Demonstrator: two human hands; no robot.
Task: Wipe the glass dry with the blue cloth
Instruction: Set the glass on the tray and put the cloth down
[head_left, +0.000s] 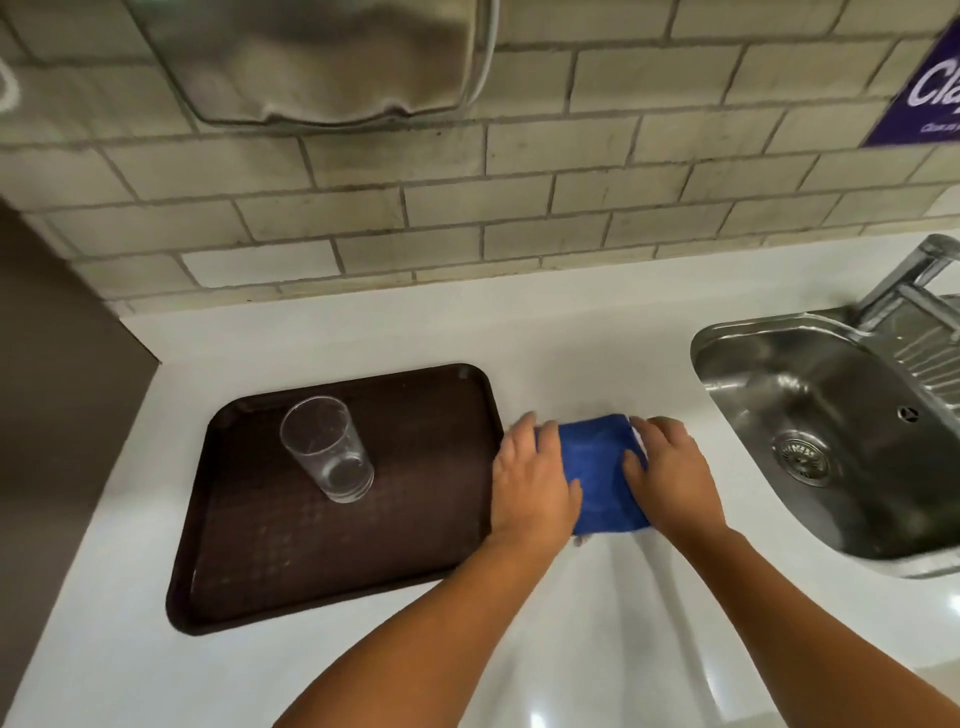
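A clear drinking glass (327, 449) stands upright on a dark brown tray (291, 551), toward the tray's back left. To the right of the tray a folded blue cloth (597, 467) lies flat on the white counter. My left hand (532, 480) rests on the cloth's left edge, fingers curled over it. My right hand (670, 475) covers the cloth's right edge, thumb pressing on the fabric. Both hands are well apart from the glass. Parts of the cloth are hidden under my hands.
A steel sink (831, 441) with a drain sits at the right, with a tap (914, 270) behind it. A tiled wall (467, 208) runs along the back, with a metal dispenser (322, 57) above. A dark panel (57, 389) bounds the left.
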